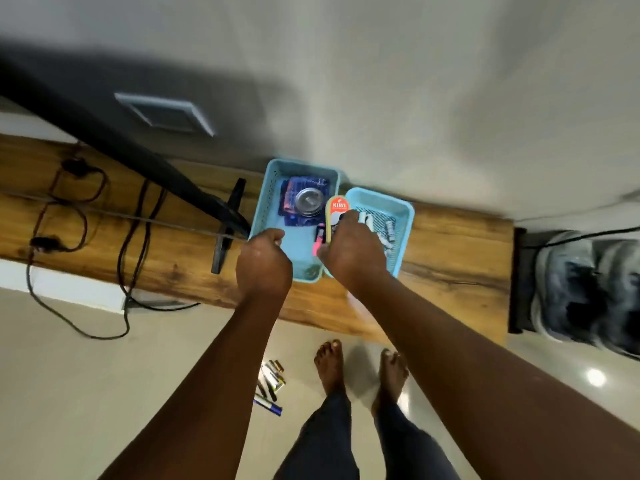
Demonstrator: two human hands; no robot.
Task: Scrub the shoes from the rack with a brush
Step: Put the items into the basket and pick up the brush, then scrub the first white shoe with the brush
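Two light blue plastic baskets sit side by side on a wooden shelf (pixel 450 258). My left hand (pixel 265 263) grips the near rim of the left basket (pixel 266 188). My right hand (pixel 353 251) holds a flat yellow and orange Kiwi shoe-shine sponge (pixel 337 207) upright, between the two baskets. The right basket (pixel 405 216) holds several small grey items, partly hidden by my right hand. A pair of grey sneakers (pixel 585 289) stands on a dark rack (pixel 519 282) at the far right, blurred.
The left basket holds a round metal tin (pixel 308 201), dark blue packets and a pink marker (pixel 318 239). A black monitor stand (pixel 227 230) and cables lie on the shelf's left. Batteries and pens (pixel 272 386) lie on the tiled floor by my bare feet.
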